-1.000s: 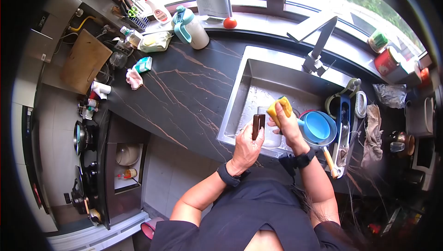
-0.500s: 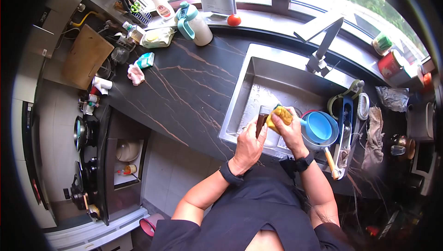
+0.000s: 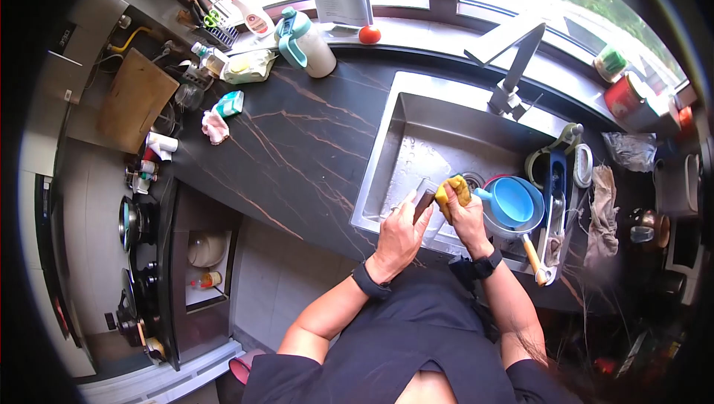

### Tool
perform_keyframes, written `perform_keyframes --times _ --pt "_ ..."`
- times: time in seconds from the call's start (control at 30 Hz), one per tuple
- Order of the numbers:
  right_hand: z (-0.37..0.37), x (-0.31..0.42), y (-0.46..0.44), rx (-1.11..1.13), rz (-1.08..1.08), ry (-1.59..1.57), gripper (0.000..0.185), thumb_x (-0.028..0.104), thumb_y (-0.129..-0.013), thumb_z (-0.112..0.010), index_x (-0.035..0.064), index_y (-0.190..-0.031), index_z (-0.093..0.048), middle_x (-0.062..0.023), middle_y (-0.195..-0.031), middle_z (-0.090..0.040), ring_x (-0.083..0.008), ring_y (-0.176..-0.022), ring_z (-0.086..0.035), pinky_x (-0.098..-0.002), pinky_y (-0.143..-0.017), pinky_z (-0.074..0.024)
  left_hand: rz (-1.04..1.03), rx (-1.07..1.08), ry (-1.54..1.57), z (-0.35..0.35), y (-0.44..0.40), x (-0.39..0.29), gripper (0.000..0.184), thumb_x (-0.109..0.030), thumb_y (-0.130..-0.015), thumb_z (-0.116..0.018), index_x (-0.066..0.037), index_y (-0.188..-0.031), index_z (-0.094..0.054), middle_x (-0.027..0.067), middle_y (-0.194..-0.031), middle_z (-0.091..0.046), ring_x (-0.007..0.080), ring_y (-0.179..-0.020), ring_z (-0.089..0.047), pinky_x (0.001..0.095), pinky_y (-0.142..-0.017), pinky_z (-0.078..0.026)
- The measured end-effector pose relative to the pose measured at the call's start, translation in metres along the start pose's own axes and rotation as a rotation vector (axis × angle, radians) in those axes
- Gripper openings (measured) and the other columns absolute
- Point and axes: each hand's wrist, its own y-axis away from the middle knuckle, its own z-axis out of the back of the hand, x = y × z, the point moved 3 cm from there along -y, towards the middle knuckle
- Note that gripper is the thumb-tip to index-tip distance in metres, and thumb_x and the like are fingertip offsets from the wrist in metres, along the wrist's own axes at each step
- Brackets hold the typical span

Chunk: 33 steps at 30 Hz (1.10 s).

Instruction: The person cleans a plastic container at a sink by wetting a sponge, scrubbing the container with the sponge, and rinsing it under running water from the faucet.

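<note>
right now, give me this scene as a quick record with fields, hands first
left hand: holding a brown handle
right hand: gripping a yellow sponge
sink: both hands over it; blue pan at its right side
tap: behind the sink
counter: jug, pink cloth
windowsill: tomato, spray bottle

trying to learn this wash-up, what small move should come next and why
Probably bring the sponge leftward onto the brown handle: the right hand grips the sponge close beside it, while the left hand holds the handle at the sink.
</note>
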Motion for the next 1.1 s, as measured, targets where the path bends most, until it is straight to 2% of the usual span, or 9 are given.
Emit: perform_keyframes --times 0.13,0.27,0.33,0.5,0.53,0.63,0.73,0.93,1.1 --pt "0.001 0.001 -0.005 -0.023 0.031 -0.149 0.026 0.028 -0.09 -0.061 0.0025 -0.095 -0.061 0.0014 -0.083 -0.062 -0.0041 -0.072 -0.055 -0.0194 -0.059 -0.0432 0.058 -0.083 0.112 0.012 -0.009 -0.005 0.032 -0.025 -0.092 -0.055 0.005 -0.104 -0.059 0.021 -0.092 -0.064 0.0326 -0.085 -0.064 0.035 -0.074 -0.049" --pt "0.006 0.034 0.004 -0.249 0.405 -0.181 0.022 0.012 -0.084 -0.067 0.0036 -0.102 -0.056 -0.0031 -0.092 -0.062 -0.0107 -0.084 -0.06 -0.0242 -0.073 -0.0527 0.372 0.02 0.476 0.002 -0.004 0.056 0.042 -0.037 -0.095 -0.049 0.002 -0.093 -0.063 0.0036 -0.071 -0.061 0.008 -0.059 -0.05 0.0247 -0.054 -0.041" --pt "0.015 0.038 0.011 -0.271 0.388 -0.219 0.025 0.005 -0.081 -0.069 0.004 -0.1 -0.053 -0.0055 -0.091 -0.063 -0.0114 -0.081 -0.062 -0.0251 -0.073 -0.0543 0.377 0.03 0.438 0.007 -0.003 0.056 0.042 -0.038 -0.095 -0.049 0.002 -0.093 -0.063 0.0028 -0.074 -0.062 0.0068 -0.061 -0.051 0.0233 -0.055 -0.042" --pt "0.002 0.045 0.029 0.13 0.155 0.133 0.042 0.035 -0.08 -0.071 0.0012 -0.099 -0.056 -0.0053 -0.097 -0.058 -0.0141 -0.092 -0.057 -0.0279 -0.079 -0.046 0.459 0.145 0.428 0.004 -0.002 0.056 0.041 -0.037 -0.096 -0.047 0.002 -0.096 -0.061 0.0054 -0.085 -0.065 0.0079 -0.071 -0.059 0.02 -0.061 -0.046" --pt "-0.002 0.047 0.029 0.026 0.438 0.677 0.048 0.031 -0.075 -0.074 0.0018 -0.109 -0.054 -0.0152 -0.117 -0.05 -0.0248 -0.11 -0.05 -0.0364 -0.092 -0.0405 0.482 0.131 0.549 0.002 -0.002 0.051 0.041 -0.036 -0.096 -0.047 0.002 -0.098 -0.06 0.0066 -0.088 -0.065 0.0092 -0.076 -0.061 0.0197 -0.062 -0.047" --pt "-0.015 0.05 0.033 -0.226 0.59 0.821 0.068 0.036 -0.074 -0.071 0.0039 -0.128 -0.044 -0.0178 -0.13 -0.039 -0.0318 -0.123 -0.037 -0.0405 -0.104 -0.0292 0.477 0.121 0.683 -0.002 -0.002 0.054 0.039 -0.035 -0.096 -0.047 0.003 -0.1 -0.057 0.0084 -0.094 -0.066 0.0111 -0.083 -0.063 0.0195 -0.063 -0.048" --pt "-0.017 0.052 0.035 0.246 0.593 0.771 0.083 0.032 -0.073 -0.072 0.008 -0.14 -0.031 -0.0177 -0.138 -0.031 -0.0337 -0.129 -0.03 -0.0412 -0.108 -0.0228 0.466 0.103 0.716 0.002 0.0 0.05 0.038 -0.034 -0.096 -0.047 0.003 -0.099 -0.056 0.0093 -0.094 -0.066 0.0111 -0.083 -0.063 0.0201 -0.063 -0.048" --pt "0.002 0.037 0.01 -0.047 0.392 0.395 0.021 0.017 -0.083 -0.066 0.0021 -0.096 -0.058 -0.0052 -0.078 -0.061 -0.0111 -0.073 -0.056 -0.0252 -0.067 -0.0461 0.431 0.209 0.528 0.001 0.004 0.04 0.041 -0.035 -0.096 -0.047 0.003 -0.09 -0.06 0.0094 -0.084 -0.066 0.0081 -0.067 -0.057 0.0226 -0.058 -0.046" --pt "-0.002 0.034 0.003 0.044 0.373 0.272 0.038 0.02 -0.08 -0.07 0.0017 -0.109 -0.054 -0.0077 -0.09 -0.058 -0.0145 -0.082 -0.054 -0.0282 -0.074 -0.045 0.578 0.123 0.784 0.001 0.002 0.04 0.04 -0.037 -0.096 -0.047 0.002 -0.09 -0.054 0.0128 -0.092 -0.065 0.0162 -0.085 -0.065 0.024 -0.07 -0.053"
